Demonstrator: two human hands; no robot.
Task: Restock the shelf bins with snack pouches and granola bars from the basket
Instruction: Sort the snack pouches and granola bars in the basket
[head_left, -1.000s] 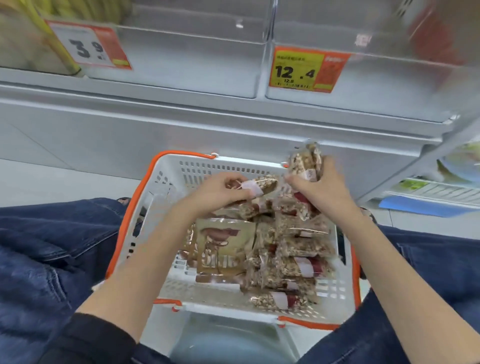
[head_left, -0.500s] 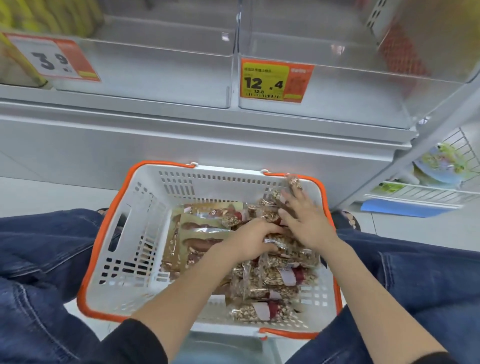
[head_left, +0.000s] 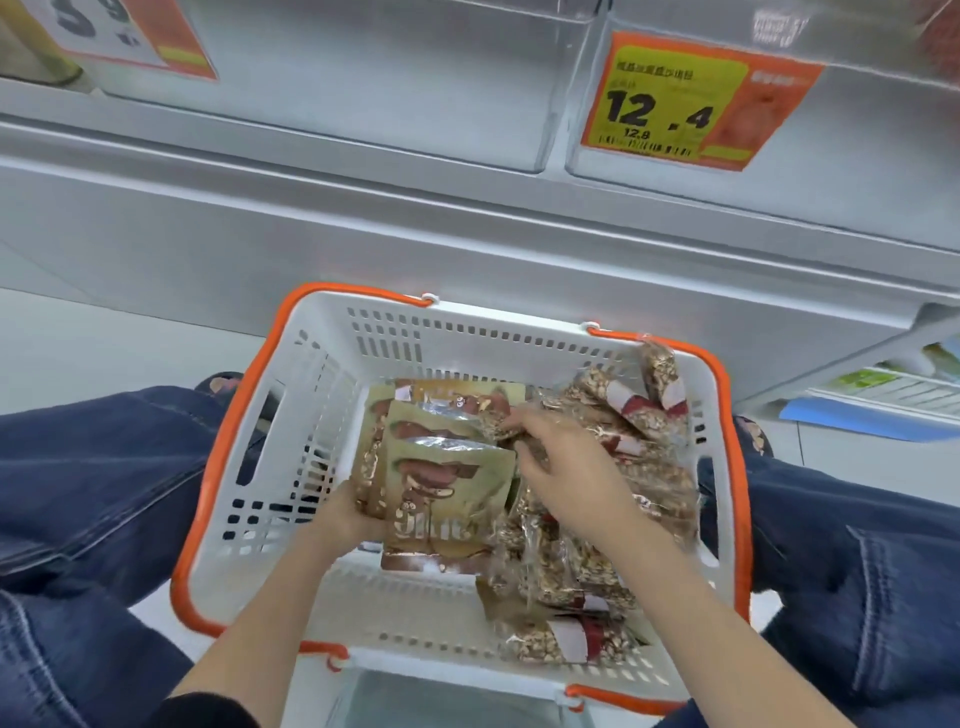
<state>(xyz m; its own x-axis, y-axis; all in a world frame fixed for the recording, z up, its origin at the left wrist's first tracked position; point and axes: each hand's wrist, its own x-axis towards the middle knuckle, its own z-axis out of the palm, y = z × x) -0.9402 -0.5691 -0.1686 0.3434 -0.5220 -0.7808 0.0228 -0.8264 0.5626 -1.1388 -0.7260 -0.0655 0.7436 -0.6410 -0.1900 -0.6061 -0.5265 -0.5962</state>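
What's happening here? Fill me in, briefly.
A person is crouched over a white basket with orange trim, in front of clear shelf bins. The left hand grips a stack of tan snack pouches at its lower left edge, fingers curled under it. The right hand reaches into the pile of clear-wrapped granola bars on the basket's right side; whether it holds one is unclear. The two bins above look empty, so nothing from the basket appears shelved there yet.
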